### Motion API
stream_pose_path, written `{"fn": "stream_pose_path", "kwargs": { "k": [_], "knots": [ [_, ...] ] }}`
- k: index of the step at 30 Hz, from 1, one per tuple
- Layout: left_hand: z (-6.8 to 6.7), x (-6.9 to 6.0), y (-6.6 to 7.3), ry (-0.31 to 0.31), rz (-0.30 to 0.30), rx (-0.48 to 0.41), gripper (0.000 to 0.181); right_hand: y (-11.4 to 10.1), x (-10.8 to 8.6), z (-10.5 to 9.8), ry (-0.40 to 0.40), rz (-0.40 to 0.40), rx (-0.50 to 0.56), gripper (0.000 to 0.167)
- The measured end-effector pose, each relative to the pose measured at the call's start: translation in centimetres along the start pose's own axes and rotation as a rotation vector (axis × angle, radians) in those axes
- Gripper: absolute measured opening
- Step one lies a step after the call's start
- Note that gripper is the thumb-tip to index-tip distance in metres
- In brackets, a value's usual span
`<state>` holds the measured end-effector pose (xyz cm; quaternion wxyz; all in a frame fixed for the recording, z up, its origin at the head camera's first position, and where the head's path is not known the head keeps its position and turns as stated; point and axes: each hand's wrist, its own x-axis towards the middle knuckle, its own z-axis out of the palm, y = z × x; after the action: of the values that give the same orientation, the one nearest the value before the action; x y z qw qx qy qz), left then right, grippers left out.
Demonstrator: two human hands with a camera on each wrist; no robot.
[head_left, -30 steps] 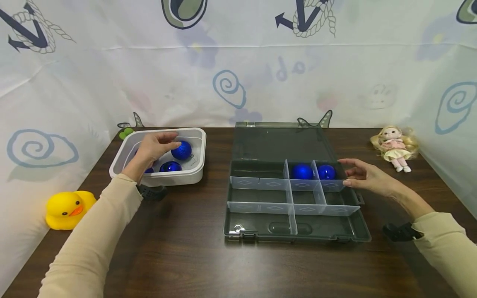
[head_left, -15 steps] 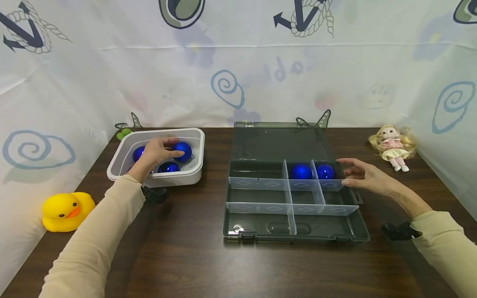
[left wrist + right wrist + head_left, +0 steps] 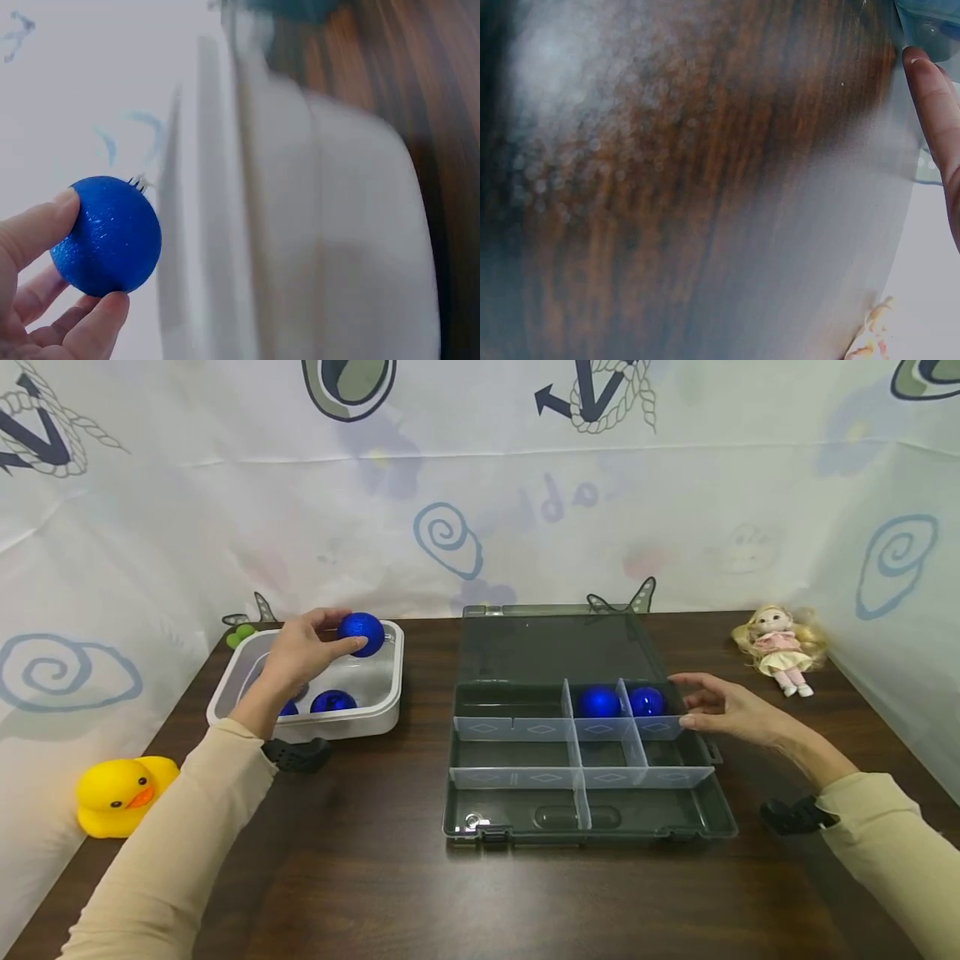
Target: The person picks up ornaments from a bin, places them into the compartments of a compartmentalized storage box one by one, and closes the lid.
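While in left grip (image 3: 303,647), one ball (image 3: 362,635)

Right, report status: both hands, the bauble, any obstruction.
Left hand: fingers pinching glittery blue bauble over white tub. Right hand: at right edge of divided plastic box. Between bauble and box: tub's right rim.

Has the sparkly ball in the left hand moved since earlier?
Yes, upward against the white bin: the sparkly ball in the left hand now overlaps the bin's far rim.

Tub (image 3: 363,724) left of case (image 3: 551,647), doll (image 3: 780,647) right
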<state>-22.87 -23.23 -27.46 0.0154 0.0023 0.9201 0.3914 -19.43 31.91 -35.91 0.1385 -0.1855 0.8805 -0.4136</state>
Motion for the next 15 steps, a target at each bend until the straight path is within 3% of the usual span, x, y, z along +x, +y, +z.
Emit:
{"fn": "stream_pose_path", "kwargs": {
  "k": [3, 7, 11, 15],
  "knots": [
    [1.2, -0.4, 2.3, 0.000, 0.073, -0.050, 0.059, -0.1, 0.0, -0.1, 0.002, 0.001, 0.007, 0.061],
    [4.2, -0.7, 5.3, -0.069, 0.174, -0.175, 0.054, -0.1, 0.1, -0.1, 0.000, 0.006, 0.006, 0.062],
    [8.4, -1.1, 8.5, -0.177, 0.251, -0.262, 0.051, 0.0, 0.2, -0.1, -0.001, 0.005, 0.016, 0.061],
    [12.4, -1.8, 11.6, -0.334, 0.277, -0.274, 0.050, 0.1, 0.1, 0.0, -0.003, 0.002, 0.041, 0.061]
  ]
}}
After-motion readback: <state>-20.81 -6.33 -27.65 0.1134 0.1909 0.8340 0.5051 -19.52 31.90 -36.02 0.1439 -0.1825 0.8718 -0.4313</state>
